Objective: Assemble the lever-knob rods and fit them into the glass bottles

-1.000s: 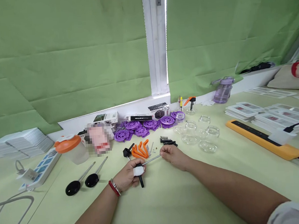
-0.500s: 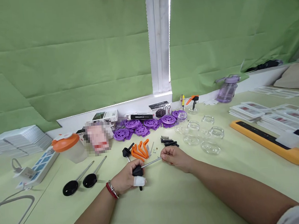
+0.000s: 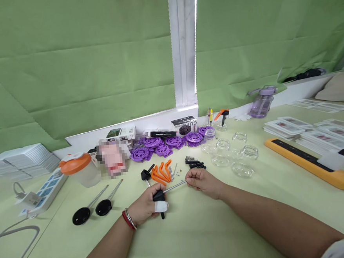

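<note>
My left hand [image 3: 144, 204], with white tape round one digit, is closed around a black plastic part [image 3: 158, 196]. A thin metal rod [image 3: 175, 186] runs from that part to the right. At the rod's far end, the fingertips of my right hand [image 3: 204, 182] are pinched together; whether a tiny piece is also between them is hidden. Just beyond my hands lie several orange curved handles [image 3: 164, 172], some metal pins [image 3: 171, 174], tiny loose pieces [image 3: 178, 172], and another black part [image 3: 146, 174] with a rod. Springs [image 3: 190, 159] and black pieces [image 3: 197, 165] lie behind my right hand.
Two black discs with rods [image 3: 81, 216] lie left, near an orange-lidded cup [image 3: 76, 164] and a white power strip [image 3: 51, 188]. Purple plates [image 3: 163, 143] and boxes line the back. Clear glass jars [image 3: 242, 168] and an orange power strip [image 3: 312, 162] stand right.
Both hands keep the same grip, with only a very slight shift of the view. At the far right edge, part of another person's hand has come into view.
</note>
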`<state>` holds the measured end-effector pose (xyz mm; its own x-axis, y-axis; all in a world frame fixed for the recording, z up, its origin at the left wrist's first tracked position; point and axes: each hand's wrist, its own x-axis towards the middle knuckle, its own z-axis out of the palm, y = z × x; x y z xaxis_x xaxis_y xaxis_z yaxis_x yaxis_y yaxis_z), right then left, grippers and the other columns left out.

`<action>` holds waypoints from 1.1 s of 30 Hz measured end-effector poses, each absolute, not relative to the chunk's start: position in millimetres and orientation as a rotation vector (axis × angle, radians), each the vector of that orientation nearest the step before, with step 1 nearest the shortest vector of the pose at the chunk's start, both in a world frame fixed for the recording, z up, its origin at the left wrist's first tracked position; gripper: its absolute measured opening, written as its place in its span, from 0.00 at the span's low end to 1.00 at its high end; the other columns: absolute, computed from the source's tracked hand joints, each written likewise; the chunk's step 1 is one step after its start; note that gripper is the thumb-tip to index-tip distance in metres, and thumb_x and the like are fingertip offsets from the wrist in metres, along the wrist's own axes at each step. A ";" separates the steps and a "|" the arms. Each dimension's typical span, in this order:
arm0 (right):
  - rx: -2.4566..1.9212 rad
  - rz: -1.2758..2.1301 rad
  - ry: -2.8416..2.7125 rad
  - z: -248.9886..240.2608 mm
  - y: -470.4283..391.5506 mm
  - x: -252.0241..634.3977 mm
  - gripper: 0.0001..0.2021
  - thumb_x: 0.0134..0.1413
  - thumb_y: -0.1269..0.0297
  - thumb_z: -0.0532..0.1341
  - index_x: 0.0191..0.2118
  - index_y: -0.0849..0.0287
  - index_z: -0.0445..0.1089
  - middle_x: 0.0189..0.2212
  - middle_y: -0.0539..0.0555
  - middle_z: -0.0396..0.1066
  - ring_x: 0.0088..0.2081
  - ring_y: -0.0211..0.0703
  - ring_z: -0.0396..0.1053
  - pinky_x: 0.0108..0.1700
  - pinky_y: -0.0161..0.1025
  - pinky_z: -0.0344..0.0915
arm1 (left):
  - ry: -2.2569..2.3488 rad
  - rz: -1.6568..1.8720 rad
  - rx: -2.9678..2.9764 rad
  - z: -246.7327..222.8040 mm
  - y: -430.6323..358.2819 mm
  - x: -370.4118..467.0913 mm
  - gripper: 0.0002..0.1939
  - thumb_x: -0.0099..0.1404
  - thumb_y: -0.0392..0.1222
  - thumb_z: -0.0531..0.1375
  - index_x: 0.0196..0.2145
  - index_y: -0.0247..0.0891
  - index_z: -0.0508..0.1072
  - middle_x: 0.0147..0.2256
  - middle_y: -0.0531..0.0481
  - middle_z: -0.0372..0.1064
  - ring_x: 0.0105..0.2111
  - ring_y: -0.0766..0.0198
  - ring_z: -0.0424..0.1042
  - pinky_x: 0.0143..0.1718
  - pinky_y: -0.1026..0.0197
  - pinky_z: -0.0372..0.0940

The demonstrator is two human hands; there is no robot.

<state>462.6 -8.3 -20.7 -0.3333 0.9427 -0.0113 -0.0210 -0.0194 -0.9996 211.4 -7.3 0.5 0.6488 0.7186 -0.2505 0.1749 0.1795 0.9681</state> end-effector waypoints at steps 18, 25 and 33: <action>-1.113 1.414 -1.539 -20.0 -11.3 462.2 0.20 0.53 0.47 0.56 0.26 0.61 0.62 0.23 0.50 0.64 0.21 0.32 0.54 0.25 0.32 0.50 | 0.818 0.407 1.385 -3.5 -3.7 209.3 0.18 0.50 0.39 0.64 0.35 0.39 0.60 0.29 0.58 0.59 0.17 0.78 0.55 0.13 0.72 0.55; -1.077 1.469 -1.489 -22.9 -9.7 462.5 0.18 0.55 0.48 0.56 0.28 0.61 0.63 0.24 0.50 0.64 0.22 0.31 0.54 0.24 0.32 0.50 | 0.812 0.415 1.374 -3.1 -3.3 209.7 0.17 0.51 0.39 0.64 0.36 0.39 0.60 0.30 0.58 0.58 0.17 0.78 0.55 0.13 0.72 0.55; -0.979 1.526 -1.378 -20.3 -11.0 462.7 0.15 0.49 0.53 0.63 0.33 0.60 0.62 0.26 0.48 0.64 0.23 0.31 0.54 0.25 0.31 0.52 | 0.808 0.409 1.415 -5.3 -3.3 209.2 0.17 0.51 0.40 0.64 0.36 0.39 0.61 0.30 0.57 0.58 0.17 0.78 0.56 0.13 0.72 0.55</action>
<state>462.7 -11.0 -20.3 -0.3443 0.9387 -0.0147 -0.0804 -0.0451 -0.9957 209.2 -3.3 -5.3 0.6781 0.6908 -0.2510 0.2071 0.1480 0.9671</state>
